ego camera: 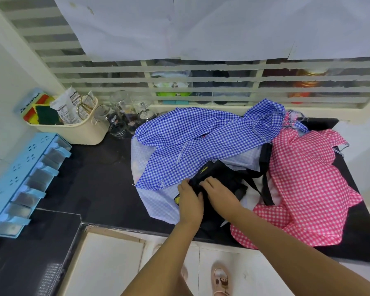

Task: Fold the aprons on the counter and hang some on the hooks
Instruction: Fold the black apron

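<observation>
counter [98, 178] bears blue apron [190, 135], pink apron [308, 178] flanking black apron [224, 171].

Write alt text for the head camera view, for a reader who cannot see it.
A person's left hand and right hand grip a black cloth apron with a yellow logo near the front of a black counter. Behind it lies a crumpled blue-and-white checked cloth apron, and to the right a pink-and-white checked cloth apron.

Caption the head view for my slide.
Left hand and right hand grip black apron; blue gingham apron, pink gingham apron alongside.
</observation>
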Tool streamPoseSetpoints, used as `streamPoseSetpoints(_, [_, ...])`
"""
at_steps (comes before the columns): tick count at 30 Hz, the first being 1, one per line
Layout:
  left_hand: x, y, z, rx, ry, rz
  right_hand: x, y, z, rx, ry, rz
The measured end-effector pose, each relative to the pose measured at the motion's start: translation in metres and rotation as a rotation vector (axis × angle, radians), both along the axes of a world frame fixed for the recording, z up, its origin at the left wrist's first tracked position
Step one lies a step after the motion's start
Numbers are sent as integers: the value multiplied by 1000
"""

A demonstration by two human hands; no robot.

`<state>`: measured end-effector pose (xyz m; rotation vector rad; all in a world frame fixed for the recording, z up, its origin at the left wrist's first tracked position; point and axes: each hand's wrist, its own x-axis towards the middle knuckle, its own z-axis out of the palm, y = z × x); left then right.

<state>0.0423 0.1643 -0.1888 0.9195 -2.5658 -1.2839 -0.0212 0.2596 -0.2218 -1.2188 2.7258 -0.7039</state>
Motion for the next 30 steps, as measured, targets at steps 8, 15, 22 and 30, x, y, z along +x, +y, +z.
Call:
streamPoseSetpoints(8, [27,-4,-12,-88,19,-396,7,24,-9,29,133,105])
streamPoseSetpoints(15, [26,-19,-29,-494,12,-680,16,32,-20,24,84,-35])
streamPoseSetpoints(22, [14,-37,-39,-709,-16,-847,34,44,-13,256,34,120])
streamPoseSetpoints(30, [6,-46,-39,-560,-6,-849,31,49,-1,460,36,209])
